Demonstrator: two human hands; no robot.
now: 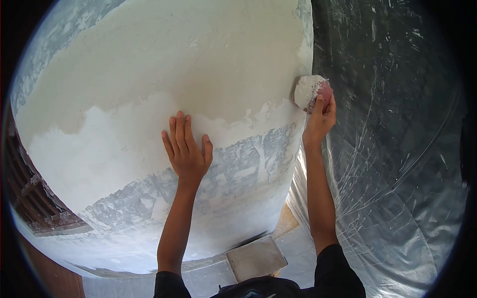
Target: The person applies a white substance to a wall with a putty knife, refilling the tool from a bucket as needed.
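My left hand [186,149] lies flat on the plastered wall [134,129], its fingers spread and pointing up, with nothing held. At the wall's right edge, my right hand [320,119] grips a reddish sanding block [324,94]. White plaster residue covers the left part of that block. Damp beige plaster spreads over the upper wall, with a whiter band beneath it and a patchy grey-blue strip lower down.
Dark plastic sheeting [392,124] with white splashes hangs to the right. A rectangular tray [256,259] stands low beside the wall's base. At the far left is a brown slatted opening [30,188].
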